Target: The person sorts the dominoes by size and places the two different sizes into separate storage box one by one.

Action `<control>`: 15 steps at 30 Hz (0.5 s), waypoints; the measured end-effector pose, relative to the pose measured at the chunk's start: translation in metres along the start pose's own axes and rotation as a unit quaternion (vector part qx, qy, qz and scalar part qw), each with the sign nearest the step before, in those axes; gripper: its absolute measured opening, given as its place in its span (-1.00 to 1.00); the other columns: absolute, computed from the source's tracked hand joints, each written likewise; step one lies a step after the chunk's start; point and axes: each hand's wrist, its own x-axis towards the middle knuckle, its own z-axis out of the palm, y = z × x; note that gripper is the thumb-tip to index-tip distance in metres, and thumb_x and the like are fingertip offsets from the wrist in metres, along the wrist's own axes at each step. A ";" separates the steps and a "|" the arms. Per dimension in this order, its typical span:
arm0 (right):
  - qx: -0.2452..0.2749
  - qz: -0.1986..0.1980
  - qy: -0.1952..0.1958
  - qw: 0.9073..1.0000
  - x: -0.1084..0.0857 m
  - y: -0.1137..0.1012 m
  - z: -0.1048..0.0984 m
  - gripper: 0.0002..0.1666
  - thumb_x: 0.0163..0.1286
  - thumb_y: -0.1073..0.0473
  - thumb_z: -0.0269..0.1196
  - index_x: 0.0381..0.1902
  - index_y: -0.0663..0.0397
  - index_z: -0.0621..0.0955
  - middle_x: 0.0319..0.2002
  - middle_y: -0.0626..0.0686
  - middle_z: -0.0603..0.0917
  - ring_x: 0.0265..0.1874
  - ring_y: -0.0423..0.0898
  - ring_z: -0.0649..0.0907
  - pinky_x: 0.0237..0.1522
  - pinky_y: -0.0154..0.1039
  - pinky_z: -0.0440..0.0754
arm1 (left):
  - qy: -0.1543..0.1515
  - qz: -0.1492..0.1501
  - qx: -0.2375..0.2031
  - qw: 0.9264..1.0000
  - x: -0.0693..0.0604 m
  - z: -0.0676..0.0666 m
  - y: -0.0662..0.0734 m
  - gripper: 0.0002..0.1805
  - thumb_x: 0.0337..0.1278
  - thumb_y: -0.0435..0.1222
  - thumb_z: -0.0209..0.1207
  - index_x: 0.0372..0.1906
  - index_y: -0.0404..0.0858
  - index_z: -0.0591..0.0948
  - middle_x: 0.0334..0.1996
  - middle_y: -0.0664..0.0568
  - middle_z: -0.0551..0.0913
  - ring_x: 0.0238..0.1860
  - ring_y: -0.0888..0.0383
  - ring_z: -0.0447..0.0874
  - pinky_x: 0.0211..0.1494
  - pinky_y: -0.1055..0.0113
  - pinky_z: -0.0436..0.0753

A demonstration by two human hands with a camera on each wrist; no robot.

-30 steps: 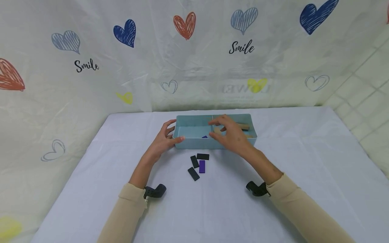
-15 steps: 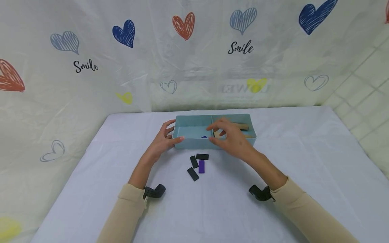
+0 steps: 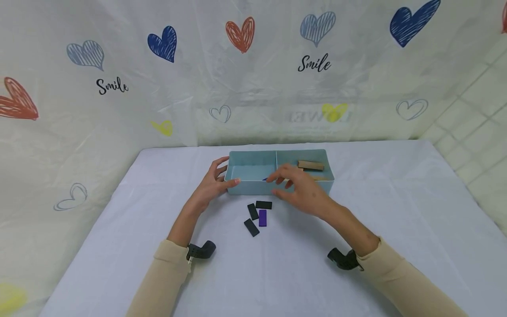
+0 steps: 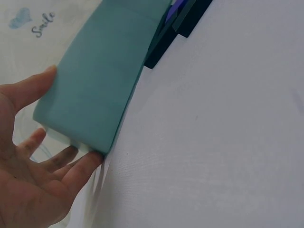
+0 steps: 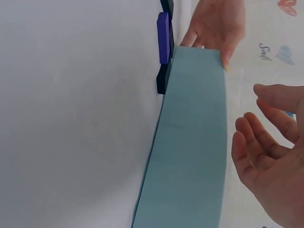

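The fingers of the right hand (image 3: 303, 187) curved loosely, thumb apart, grasping nothing visible, near the front rim of the blue box (image 3: 250, 188). The left hand (image 3: 211, 185) held the box's left end, a sensible brace against sliding. Wooden blocks (image 3: 310, 165) lay in the right compartment; any pick there called for a pinch from above and a lift clear of the rim. Three black blocks (image 3: 251, 227) and a purple block (image 3: 262, 218) lay just in front, on the tablecloth (image 3: 253, 273).
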 end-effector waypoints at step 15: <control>0.002 -0.001 -0.038 0.999 -0.007 0.000 0.005 -0.68 0.34 0.31 0.44 0.04 0.05 0.72 -0.07 -0.02 0.62 0.00 0.07 0.70 0.02 -0.05 0.74 | 0.000 -0.001 -0.001 1.000 -0.001 0.000 0.003 0.02 0.21 -0.12 0.44 0.63 0.19 0.07 0.69 -0.11 0.08 0.67 -0.24 0.12 0.56 -0.26 0.36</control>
